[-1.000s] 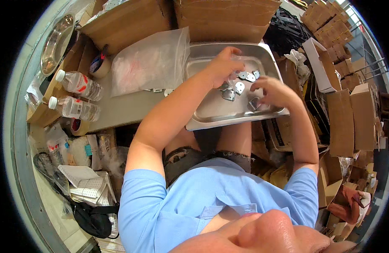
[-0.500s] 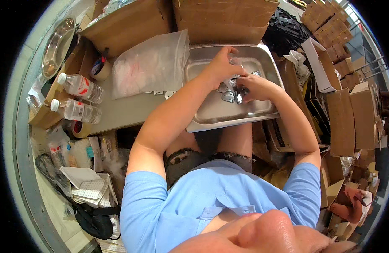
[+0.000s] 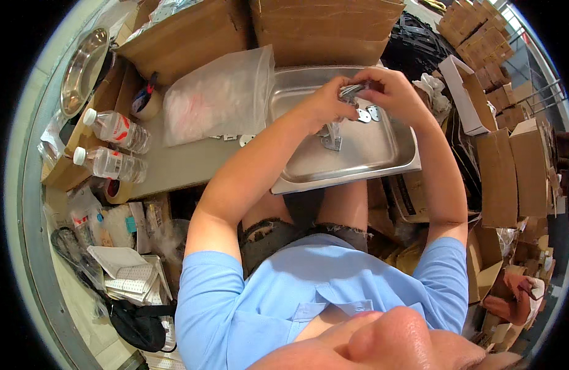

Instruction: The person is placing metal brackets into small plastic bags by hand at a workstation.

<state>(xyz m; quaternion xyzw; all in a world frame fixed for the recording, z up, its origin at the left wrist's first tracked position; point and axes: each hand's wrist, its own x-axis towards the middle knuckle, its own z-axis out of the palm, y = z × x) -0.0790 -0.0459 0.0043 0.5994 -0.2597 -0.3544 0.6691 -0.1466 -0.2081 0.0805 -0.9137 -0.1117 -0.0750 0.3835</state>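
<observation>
Over the shallow stainless-steel tray (image 3: 389, 163), my two hands meet around a bunch of small shiny metal plates (image 3: 352, 92). My left hand (image 3: 331, 105) has its fingers closed on the near side of the bunch. From the far right, my right hand (image 3: 389, 89) grips the same plates, fingers bent over them. Two flat metal plates with holes (image 3: 363, 115) lie in the tray just below the right hand. Under the left hand rests another shiny metal piece (image 3: 332, 144), with something clear beside it that I cannot make out.
Left of the tray lies a large clear plastic bag (image 3: 216, 98), with a few metal plates (image 3: 230, 137) at its lower edge. Two water bottles (image 3: 121, 129) and tape rolls (image 3: 147, 103) are further left. Cardboard boxes (image 3: 327, 34) stand behind; an open white box (image 3: 466, 95) is at right.
My right hand has moved up and away from the tray's bottom to the far side, meeting my left hand. Metal pieces from the tray's middle are now gathered between both hands.
</observation>
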